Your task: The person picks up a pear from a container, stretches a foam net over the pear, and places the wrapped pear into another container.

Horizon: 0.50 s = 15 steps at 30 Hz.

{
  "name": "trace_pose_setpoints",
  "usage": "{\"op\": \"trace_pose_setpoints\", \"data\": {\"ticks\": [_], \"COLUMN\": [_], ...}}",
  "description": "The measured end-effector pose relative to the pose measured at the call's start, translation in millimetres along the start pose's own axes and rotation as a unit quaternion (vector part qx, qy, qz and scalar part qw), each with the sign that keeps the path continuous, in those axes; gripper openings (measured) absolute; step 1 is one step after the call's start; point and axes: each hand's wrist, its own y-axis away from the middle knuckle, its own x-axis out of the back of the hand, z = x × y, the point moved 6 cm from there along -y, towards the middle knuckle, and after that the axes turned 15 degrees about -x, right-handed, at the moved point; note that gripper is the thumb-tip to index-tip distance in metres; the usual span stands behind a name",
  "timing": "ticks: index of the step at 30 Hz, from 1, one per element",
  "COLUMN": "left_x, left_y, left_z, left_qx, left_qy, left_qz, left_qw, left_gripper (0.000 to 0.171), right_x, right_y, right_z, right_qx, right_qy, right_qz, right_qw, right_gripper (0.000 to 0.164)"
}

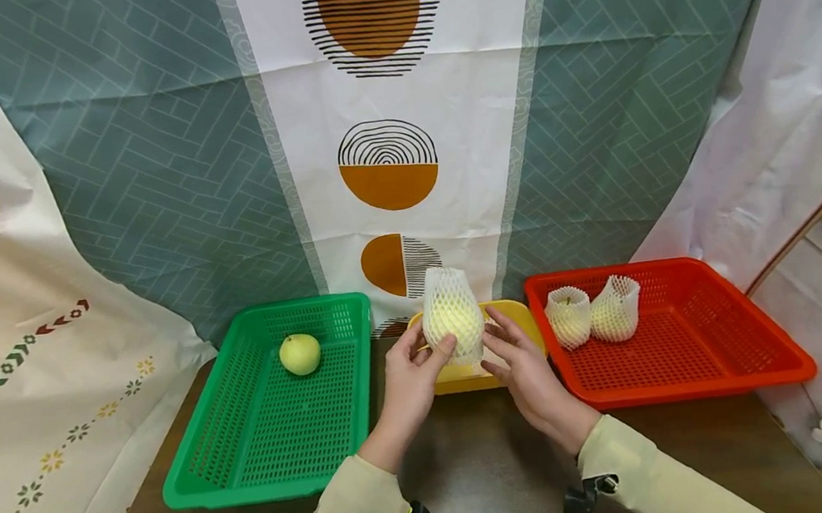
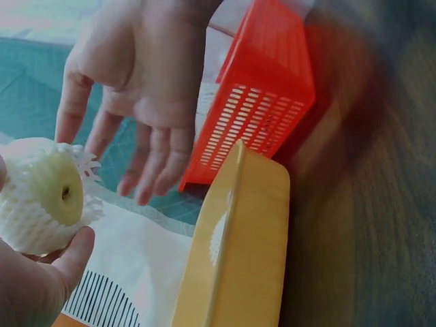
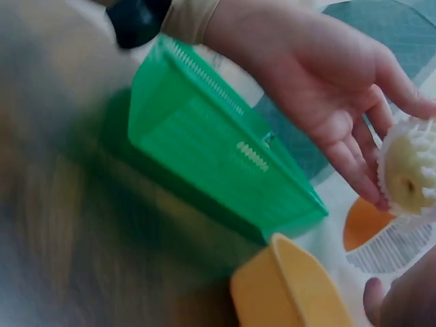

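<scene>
My left hand (image 1: 412, 377) grips a yellow apple (image 1: 454, 323) in a white foam net sleeve, thumb and fingers round its lower left side. The sleeve's upper end stands up above the fruit. In the left wrist view the underside of the apple (image 2: 58, 191) shows bare through the sleeve's open lower end. My right hand (image 1: 524, 370) is just to the right of it, its fingers spread and loosely bent, with nothing gripped. Beneath and behind the hands stands a yellow bin (image 1: 462, 385); white foam netting (image 2: 216, 238) shows at its edge in the left wrist view.
A green basket (image 1: 274, 492) on the left contains one bare yellow apple (image 1: 300, 354). On the right, a red basket (image 1: 695, 387) holds two net-sleeved apples, one (image 1: 569, 317) beside the other (image 1: 616, 310). All stand on a dark wooden table (image 1: 472, 484) before a patterned cloth.
</scene>
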Motion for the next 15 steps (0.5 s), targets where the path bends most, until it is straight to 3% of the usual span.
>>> {"op": "trace_pose_setpoints", "data": {"ticks": [7, 15], "left_x": [4.3, 1.0], "left_y": [1.0, 6.5], "left_z": [10.0, 32.2], "left_qx": [0.030, -0.006], "left_qy": [-0.028, -0.055], "left_qz": [0.021, 0.014], "left_qw": [0.9990, 0.9984], "left_gripper": [0.056, 0.037], "right_x": [-10, -8], "right_y": [3, -2], "right_z": [-9, -2], "right_qx": [0.054, 0.009], "right_qy": [0.036, 0.010], "right_qz": [-0.046, -0.015], "right_qw": [0.997, 1.000], "right_gripper": [0.053, 0.058]}}
